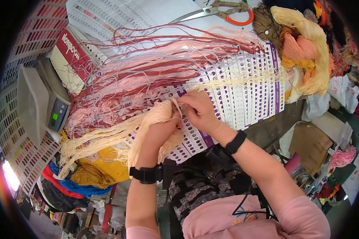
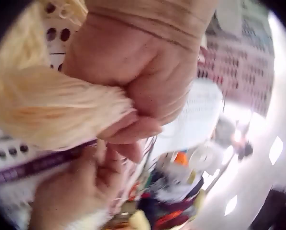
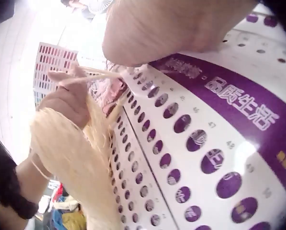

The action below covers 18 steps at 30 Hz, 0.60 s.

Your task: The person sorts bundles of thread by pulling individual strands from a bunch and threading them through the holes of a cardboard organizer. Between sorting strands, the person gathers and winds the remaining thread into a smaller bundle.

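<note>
Two hands meet over the dotted cards (image 1: 187, 135), and I see the left hand (image 1: 167, 126) curled round the cream skein (image 1: 157, 113), which hangs towards the near side. The right hand (image 1: 200, 111), just to its right, holds its fingers narrow and bent, pinching a cream strand (image 1: 177, 106) stretched between both. Pink and red yarn (image 1: 135, 73) lies on the far side.
</note>
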Each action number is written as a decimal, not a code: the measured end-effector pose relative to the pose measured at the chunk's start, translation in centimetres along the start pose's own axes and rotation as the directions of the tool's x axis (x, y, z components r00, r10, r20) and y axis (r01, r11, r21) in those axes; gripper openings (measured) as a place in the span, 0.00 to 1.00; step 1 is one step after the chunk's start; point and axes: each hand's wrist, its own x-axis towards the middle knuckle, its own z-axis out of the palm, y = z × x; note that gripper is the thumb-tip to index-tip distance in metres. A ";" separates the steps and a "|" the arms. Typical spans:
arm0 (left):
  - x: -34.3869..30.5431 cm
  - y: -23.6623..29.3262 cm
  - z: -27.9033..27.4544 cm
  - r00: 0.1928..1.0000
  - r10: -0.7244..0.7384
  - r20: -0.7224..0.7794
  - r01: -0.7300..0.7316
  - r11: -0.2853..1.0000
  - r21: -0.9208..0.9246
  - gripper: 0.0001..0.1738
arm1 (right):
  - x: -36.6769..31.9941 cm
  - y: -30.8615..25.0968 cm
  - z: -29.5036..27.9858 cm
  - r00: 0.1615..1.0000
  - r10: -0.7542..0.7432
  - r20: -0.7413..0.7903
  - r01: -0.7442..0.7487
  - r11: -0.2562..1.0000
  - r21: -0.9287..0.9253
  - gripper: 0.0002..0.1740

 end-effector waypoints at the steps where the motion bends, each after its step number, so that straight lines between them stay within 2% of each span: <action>1: 0.4 0.2 -1.0 0.983 0.178 0.036 -0.178 0.905 0.386 0.10 | 0.1 -0.4 0.2 1.000 0.020 -0.003 -0.020 0.999 -0.025 0.17; 3: -1.3 0.5 -3.4 0.980 0.008 -0.196 -0.005 1.000 0.014 0.12 | 0.4 -1.0 0.8 0.995 0.098 0.021 -0.097 0.994 -0.059 0.18; 4: -3.0 0.7 -5.1 0.953 -0.108 -0.284 0.056 0.981 -0.184 0.13 | 0.4 -1.1 0.9 0.995 0.093 0.023 -0.090 0.989 -0.115 0.18; 6: -6.9 0.4 -9.2 0.848 -0.363 -0.385 0.102 0.826 -0.555 0.16 | 0.7 -1.4 0.9 0.997 0.077 0.024 -0.070 0.973 -0.218 0.19; 8: -11.8 -1.6 -16.2 0.864 -0.317 -0.391 -0.024 0.750 -0.661 0.16 | 0.6 -1.2 1.3 0.992 0.120 0.030 -0.111 0.973 -0.203 0.19; 10: -16.0 -2.1 -21.3 0.883 -0.115 -0.455 -0.275 0.660 -0.699 0.14 | 0.8 -1.5 1.2 0.993 0.114 0.032 -0.104 0.969 -0.223 0.20; 12: -19.0 -3.7 -27.5 0.827 -0.160 -0.539 -0.455 0.373 -0.809 0.12 | 0.9 -1.6 1.0 0.997 0.080 0.015 -0.074 0.968 -0.239 0.20; 13: -21.3 -4.9 -30.3 0.873 0.006 -0.488 -0.468 0.299 -0.832 0.10 | 0.9 -1.9 1.0 0.998 0.060 0.006 -0.056 0.968 -0.243 0.20; 15: -23.6 -1.1 -25.9 0.723 -0.035 -0.690 -0.528 0.616 -0.584 0.09 | 1.2 -2.1 0.9 0.988 0.126 0.093 -0.100 0.965 -0.244 0.21; 16: -24.4 0.5 -22.7 0.631 -0.032 -0.775 -0.500 0.748 -0.438 0.08 | 1.2 -2.4 0.6 0.976 0.166 0.138 -0.128 0.959 -0.251 0.21; 18: -26.3 1.6 -17.2 0.859 0.052 -0.510 -0.401 0.687 -0.606 0.10 | 1.3 -3.5 -0.1 0.970 0.177 0.165 -0.136 0.962 -0.236 0.22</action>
